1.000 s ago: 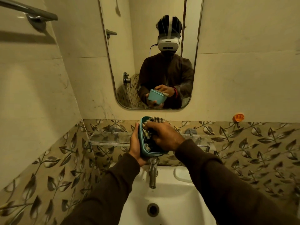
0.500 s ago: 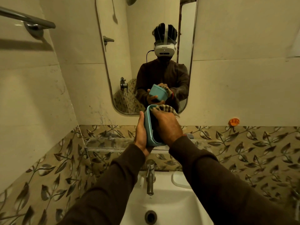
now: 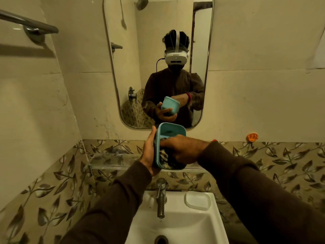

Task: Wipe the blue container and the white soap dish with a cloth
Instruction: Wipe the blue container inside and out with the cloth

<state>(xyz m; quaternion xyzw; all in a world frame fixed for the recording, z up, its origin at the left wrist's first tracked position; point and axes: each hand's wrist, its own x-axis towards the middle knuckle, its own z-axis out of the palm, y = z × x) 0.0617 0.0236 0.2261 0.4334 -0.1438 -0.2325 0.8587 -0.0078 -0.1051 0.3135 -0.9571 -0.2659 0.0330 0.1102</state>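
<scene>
I hold the blue container (image 3: 171, 132) up in front of the mirror, its opening turned toward me. My left hand (image 3: 149, 152) grips its left wall from outside. My right hand (image 3: 182, 148) reaches inside the container and presses a checked cloth (image 3: 164, 155) against the lower part of its inner wall; most of the cloth is hidden under my fingers. The white soap dish (image 3: 197, 200) rests on the right rim of the basin, below my right forearm.
A white basin (image 3: 175, 224) with a steel tap (image 3: 161, 198) sits below my hands. A glass shelf (image 3: 112, 160) runs along the leaf-patterned tiles. A mirror (image 3: 154, 50) hangs above, a towel bar (image 3: 29, 22) at upper left, an orange hook (image 3: 252, 137) at right.
The container has tipped so more of its blue inside shows at the top. My right hand and the cloth have slid down to the lower part of the inside.
</scene>
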